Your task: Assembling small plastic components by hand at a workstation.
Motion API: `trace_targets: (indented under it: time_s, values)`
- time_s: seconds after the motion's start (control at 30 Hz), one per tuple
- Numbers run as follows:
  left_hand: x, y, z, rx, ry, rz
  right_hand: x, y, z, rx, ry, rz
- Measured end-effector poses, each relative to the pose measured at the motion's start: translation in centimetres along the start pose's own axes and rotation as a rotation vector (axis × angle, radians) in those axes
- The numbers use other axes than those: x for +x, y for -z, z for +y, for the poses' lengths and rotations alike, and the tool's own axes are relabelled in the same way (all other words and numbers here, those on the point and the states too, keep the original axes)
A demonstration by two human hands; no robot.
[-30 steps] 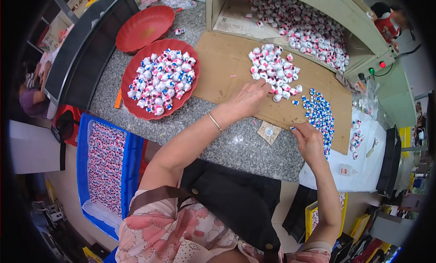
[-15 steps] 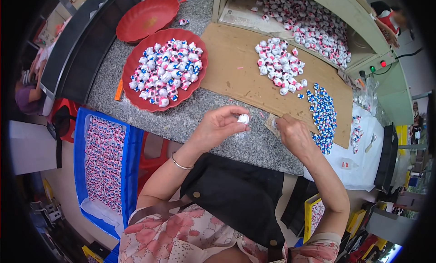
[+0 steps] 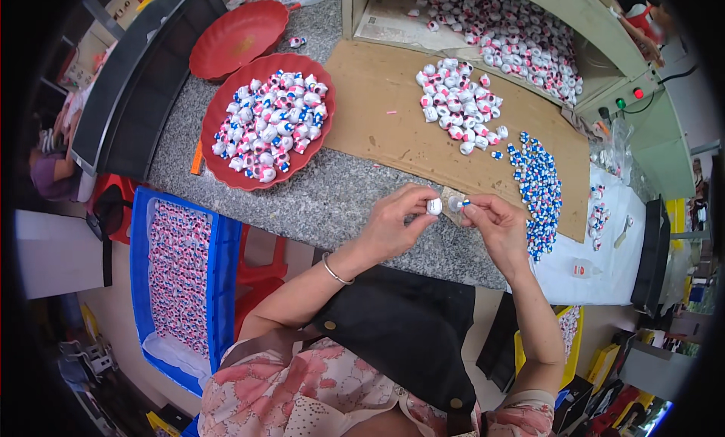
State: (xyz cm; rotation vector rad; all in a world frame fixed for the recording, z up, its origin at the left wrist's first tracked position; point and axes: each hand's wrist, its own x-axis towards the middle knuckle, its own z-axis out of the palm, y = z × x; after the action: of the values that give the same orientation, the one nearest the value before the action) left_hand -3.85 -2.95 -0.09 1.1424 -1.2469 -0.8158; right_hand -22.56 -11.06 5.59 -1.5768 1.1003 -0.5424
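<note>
Moved rightward, the left hand (image 3: 393, 222) pinches a round white piece (image 3: 434, 206) just right of the frame's middle, near the right hand (image 3: 501, 225), which pinches a tiny blue piece (image 3: 463, 203), perhaps so their facing sides stay free.

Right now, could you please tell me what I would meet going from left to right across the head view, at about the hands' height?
Blue crate, left hand, white piece, small blue-and-white piece, right hand, heap of blue-and-white pieces, loose cluster of coloured pieces.
</note>
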Motion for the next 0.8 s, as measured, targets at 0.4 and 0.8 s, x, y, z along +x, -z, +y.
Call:
trace_targets:
  time_s: [0.4,0.8]
  values:
    - [0.4,0.6,0.8,-0.448,0.376,-0.402,-2.0,0.3,-1.2,-0.22,0.456,-0.102]
    - [0.7,3.0,3.1,0.051,0.093,-0.203,-6.3,1.9,3.2,-0.406,0.514,0.305]
